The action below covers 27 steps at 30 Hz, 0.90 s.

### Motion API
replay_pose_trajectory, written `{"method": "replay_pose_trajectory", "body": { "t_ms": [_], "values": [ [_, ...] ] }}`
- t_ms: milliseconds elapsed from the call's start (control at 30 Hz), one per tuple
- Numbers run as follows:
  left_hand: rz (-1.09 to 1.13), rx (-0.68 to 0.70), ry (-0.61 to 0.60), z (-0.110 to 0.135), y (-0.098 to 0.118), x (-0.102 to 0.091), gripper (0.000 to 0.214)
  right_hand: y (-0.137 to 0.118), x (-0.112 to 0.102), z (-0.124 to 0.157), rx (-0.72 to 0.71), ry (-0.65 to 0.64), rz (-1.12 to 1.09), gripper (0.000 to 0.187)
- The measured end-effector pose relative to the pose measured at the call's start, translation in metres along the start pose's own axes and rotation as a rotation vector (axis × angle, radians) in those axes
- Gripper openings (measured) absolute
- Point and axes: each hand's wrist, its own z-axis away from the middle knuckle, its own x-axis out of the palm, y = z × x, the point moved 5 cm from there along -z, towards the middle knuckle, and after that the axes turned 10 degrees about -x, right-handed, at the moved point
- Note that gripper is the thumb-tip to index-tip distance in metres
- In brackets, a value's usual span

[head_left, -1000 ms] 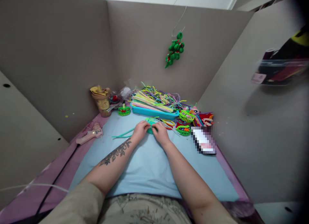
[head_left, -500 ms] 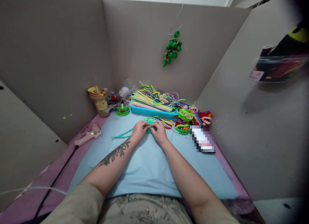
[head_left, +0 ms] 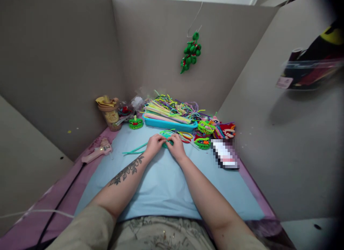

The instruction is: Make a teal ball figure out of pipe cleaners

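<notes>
Both my hands meet at the middle of the light blue mat [head_left: 166, 185]. My left hand [head_left: 153, 144] and my right hand [head_left: 177, 146] are closed on a small teal pipe-cleaner piece [head_left: 167, 138], fingers pinched round it. A teal pipe-cleaner tail [head_left: 134, 150] trails from it to the left across the mat. Most of the piece is hidden by my fingers.
A turquoise tray [head_left: 166, 123] of coloured pipe cleaners stands behind my hands. Finished fuzzy figures [head_left: 204, 135] lie to the right, a green one [head_left: 135, 123] to the left. A tan cup [head_left: 109, 113], a pink glue gun [head_left: 97, 152] and a hanging green ornament [head_left: 191, 53] are nearby. Grey partition walls enclose the desk.
My hands stay on the teal piece with only slight finger shifts. The view has drifted a little.
</notes>
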Motion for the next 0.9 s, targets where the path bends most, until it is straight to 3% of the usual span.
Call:
{"method": "replay_pose_trajectory", "body": {
  "t_ms": [600, 900],
  "values": [
    [-0.036, -0.005, 0.013, 0.0012, 0.0041, -0.0008, 0.008, -0.0010, -0.0005, 0.0005, 0.071, 0.083, -0.053, 0.011],
    [-0.133, 0.004, 0.035, 0.0025, 0.0055, 0.0015, 0.010, -0.0065, -0.0008, -0.0002, 0.043, 0.061, 0.000, 0.013]
  ]
}}
